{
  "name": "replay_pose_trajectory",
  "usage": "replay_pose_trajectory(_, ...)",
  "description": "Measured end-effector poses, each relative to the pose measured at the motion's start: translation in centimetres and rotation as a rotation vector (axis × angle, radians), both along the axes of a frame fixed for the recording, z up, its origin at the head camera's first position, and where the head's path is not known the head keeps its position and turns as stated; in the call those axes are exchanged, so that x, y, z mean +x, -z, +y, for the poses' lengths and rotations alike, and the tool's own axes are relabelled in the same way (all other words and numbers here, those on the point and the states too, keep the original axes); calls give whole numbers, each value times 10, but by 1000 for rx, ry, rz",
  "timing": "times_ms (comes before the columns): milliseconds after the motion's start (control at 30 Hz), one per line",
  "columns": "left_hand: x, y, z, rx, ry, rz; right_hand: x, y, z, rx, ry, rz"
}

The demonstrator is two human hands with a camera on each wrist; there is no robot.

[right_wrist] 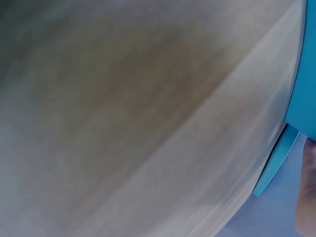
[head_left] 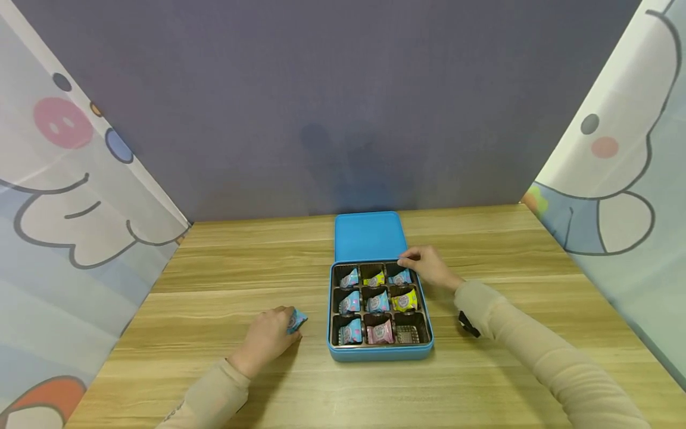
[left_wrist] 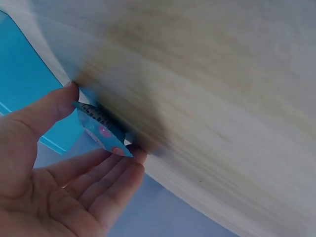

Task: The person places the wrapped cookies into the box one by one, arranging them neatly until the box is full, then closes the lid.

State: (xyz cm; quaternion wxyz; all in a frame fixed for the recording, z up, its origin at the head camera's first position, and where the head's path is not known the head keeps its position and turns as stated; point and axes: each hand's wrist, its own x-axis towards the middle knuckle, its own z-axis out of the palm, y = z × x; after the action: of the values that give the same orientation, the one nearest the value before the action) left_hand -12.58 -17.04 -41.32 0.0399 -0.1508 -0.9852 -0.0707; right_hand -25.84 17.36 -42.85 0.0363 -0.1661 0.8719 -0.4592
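Note:
My left hand (head_left: 265, 341) pinches a blue wrapped candy (head_left: 296, 321) between thumb and fingers, low over the table to the left of a blue box (head_left: 382, 354). In the left wrist view the candy (left_wrist: 101, 129) shows pink spots and dark print on its wrapper. Standing open, the box holds a dark tray with compartments. Blue, yellow and pink candies, such as the pink one (head_left: 380, 332), lie in several of these; the front right compartment (head_left: 408, 333) is bare. At the back right corner, my right hand (head_left: 429, 267) holds the box's rim with its fingertips.
Behind the box, its blue lid (head_left: 370, 235) lies folded back. The wooden table (head_left: 241, 256) meets a grey back panel (head_left: 343, 107). Cartoon-printed sheets (head_left: 611, 137) close off both sides. A black strap (head_left: 468, 325) shows below the right sleeve.

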Motion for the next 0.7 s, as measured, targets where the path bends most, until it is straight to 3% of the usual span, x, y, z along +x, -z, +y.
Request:
replay_pose_trajectory(300,-2,7,-2,63,41,27,1,0,-1,15,-1,3)
replay_pose_trajectory(700,-10,9,-10,189,36,-59,-1,0,0,9,6,-5)
